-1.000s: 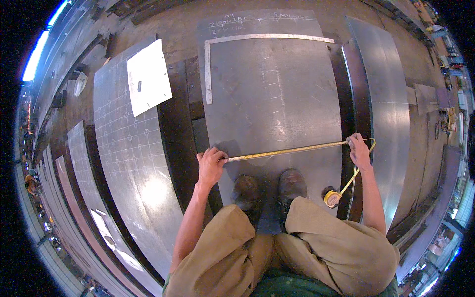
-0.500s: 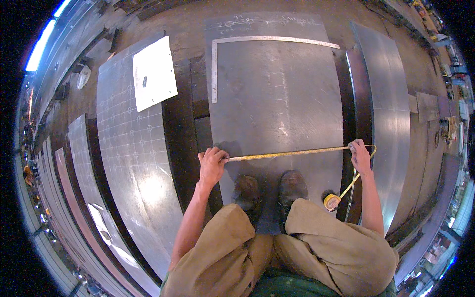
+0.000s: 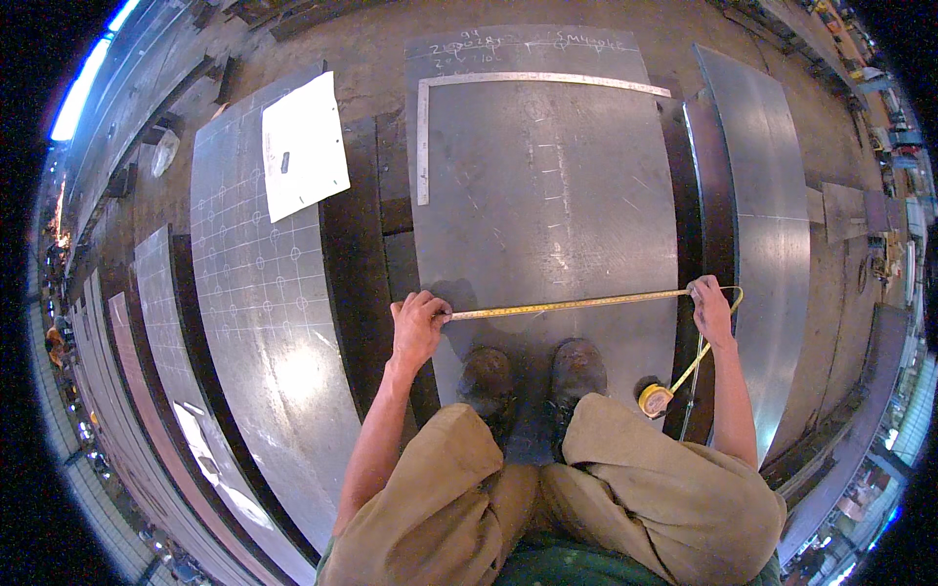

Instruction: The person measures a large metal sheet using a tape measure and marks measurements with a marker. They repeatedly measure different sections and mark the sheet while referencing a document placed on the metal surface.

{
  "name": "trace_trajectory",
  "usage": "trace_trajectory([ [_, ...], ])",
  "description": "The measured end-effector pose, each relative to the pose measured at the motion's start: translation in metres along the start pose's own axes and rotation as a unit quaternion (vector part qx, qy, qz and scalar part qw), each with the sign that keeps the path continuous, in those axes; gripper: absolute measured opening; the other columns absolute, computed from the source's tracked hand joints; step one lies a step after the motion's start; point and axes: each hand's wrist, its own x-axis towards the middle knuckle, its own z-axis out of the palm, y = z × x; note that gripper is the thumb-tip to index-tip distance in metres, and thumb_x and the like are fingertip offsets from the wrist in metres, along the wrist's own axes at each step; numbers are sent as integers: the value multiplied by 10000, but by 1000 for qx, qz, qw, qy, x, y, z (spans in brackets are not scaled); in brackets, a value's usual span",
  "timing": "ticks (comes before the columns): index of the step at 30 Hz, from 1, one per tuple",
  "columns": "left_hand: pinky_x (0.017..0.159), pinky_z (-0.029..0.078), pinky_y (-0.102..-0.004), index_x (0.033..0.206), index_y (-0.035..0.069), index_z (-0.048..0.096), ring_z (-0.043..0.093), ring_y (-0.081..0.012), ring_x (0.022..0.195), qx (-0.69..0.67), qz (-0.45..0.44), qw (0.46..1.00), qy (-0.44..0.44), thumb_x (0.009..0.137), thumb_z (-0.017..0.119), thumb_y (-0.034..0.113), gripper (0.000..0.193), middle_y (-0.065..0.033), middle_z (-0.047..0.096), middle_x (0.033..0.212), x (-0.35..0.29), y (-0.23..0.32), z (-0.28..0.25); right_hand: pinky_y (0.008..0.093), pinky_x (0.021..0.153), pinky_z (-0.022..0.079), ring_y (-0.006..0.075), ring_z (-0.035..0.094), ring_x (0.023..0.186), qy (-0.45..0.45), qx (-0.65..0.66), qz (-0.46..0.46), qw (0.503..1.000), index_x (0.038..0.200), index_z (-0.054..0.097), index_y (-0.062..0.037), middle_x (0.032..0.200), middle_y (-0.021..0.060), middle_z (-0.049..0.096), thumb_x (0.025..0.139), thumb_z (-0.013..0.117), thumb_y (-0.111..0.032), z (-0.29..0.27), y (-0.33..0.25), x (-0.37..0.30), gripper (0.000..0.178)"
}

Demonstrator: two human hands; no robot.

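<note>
A yellow tape measure blade [image 3: 567,304] stretches across the middle steel plate [image 3: 606,215], from its left edge to its right edge. My left hand [image 3: 420,324] is closed on the blade's end at the plate's left edge. At the right edge my right hand [image 3: 711,308] pinches the blade, which loops past the fingers and runs back down to its yellow case [image 3: 654,398]. The case lies on the plate beside my right shoe [image 3: 578,369]. Farther up the plate lies a steel carpenter's square [image 3: 423,137], its long arm running rightward.
To the left, a plate with a scribed grid and circles [image 3: 264,293] bears a white paper sheet [image 3: 305,146] with a small dark object on it. Another steel plate [image 3: 767,176] lies to the right. Dark gaps separate the plates. Chalk marks [image 3: 479,47] cross the middle plate's far end.
</note>
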Motion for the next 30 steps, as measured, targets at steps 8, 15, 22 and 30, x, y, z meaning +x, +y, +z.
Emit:
trace_trajectory([
  [8, 880, 384, -495, 922, 200, 727, 582, -253, 1025, 45, 22, 998, 31, 832, 733, 167, 96, -6, 609, 950, 4, 0, 5, 423, 768, 513, 419, 602, 973, 14, -38, 10, 999, 1132, 575, -64, 1115, 160, 536, 821, 556, 118, -2, -1, 3, 360],
  [15, 878, 382, -503, 938, 201, 683, 560, -257, 1028, 43, 28, 998, 21, 844, 654, 100, 141, -11, 574, 968, 1, -1, -3, 376, 680, 482, 272, 579, 832, 27, 80, 69, 994, 1020, 602, -46, 964, 113, 567, 941, 582, -63, 28, 11, -2, 83],
  [22, 877, 384, -494, 1016, 211, 688, 549, -248, 1045, 64, 5, 997, -34, 816, 668, 68, 247, -7, 569, 993, -1, 5, -2, 462, 826, 539, 423, 628, 919, -24, 96, 166, 981, 1045, 620, -19, 967, 189, 641, 900, 634, -36, 8, -36, 9, 146],
  [30, 892, 377, -494, 1094, 196, 669, 541, -256, 1066, 43, 17, 997, -62, 787, 689, 50, 340, -26, 562, 1049, 1, 4, -9, 431, 852, 541, 355, 655, 962, -4, 122, 136, 983, 1055, 659, -29, 1002, 170, 677, 923, 669, -71, 27, 10, -15, 139],
])
